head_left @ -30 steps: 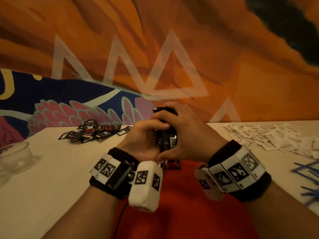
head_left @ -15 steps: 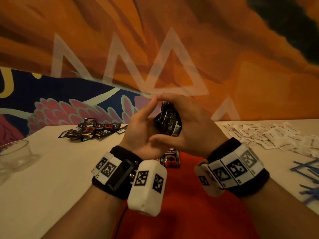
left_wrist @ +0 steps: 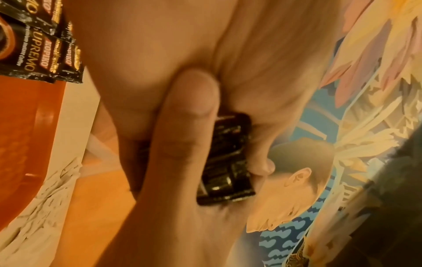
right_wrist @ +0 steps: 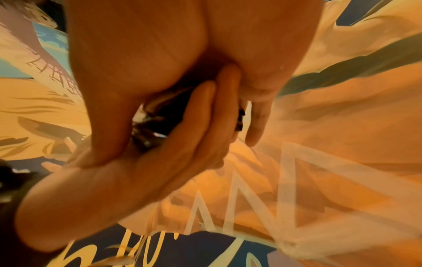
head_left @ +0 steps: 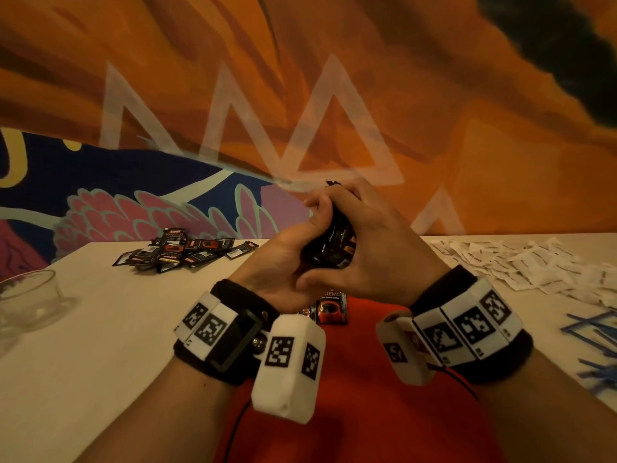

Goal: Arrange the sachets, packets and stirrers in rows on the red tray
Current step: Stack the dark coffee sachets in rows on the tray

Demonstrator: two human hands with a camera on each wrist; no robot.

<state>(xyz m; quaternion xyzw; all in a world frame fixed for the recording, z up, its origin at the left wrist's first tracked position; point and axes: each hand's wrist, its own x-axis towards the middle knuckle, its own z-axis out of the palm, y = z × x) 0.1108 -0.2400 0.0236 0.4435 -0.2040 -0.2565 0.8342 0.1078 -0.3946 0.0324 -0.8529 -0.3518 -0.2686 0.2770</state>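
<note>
- Head view, centre of frame: left hand (head_left: pixel 283 259) and right hand (head_left: pixel 377 248) pressed together above the far end of the red tray (head_left: pixel 367 396), both clasping a bundle of black coffee packets (head_left: pixel 334 248).
- Grip, left: fingers curled round the bundle, thumb up along its near side. Grip, right: fingers wrapped over the top and far side, thumb under. Both holding the bundle; packet count in it can't be told, mostly hidden by fingers.
- Left wrist view: only a dark glossy corner of the bundle (left_wrist: pixel 226 162) shows between thumb and palm; print unreadable, blurred.
- Right wrist view: bundle is a dark sliver (right_wrist: pixel 160 122) between the two hands, heavy blur, no detail.
- Black packets on the tray (head_left: pixel 330 309), just below the hands in the head view, partly covered by the wrists; the front one shows a red cup picture. Left wrist view, upper left, shows several overlapping there (left_wrist: pixel 34 50), cut off by the frame edge.
- Loose pile of black packets (head_left: pixel 180 250) on the worktop (head_left: pixel 100 345), left of centre, well apart from the tray.
- White sachets (head_left: pixel 534 265) scattered at right on the worktop, running out of frame.
- Blue stirrers (head_left: pixel 594 342) at the right edge, cut off, crossed over each other.
- Clear glass bowl (head_left: pixel 30 305) at the left edge, partly out of frame.
- Near part of the tray hidden by forearms and wrist cameras.
</note>
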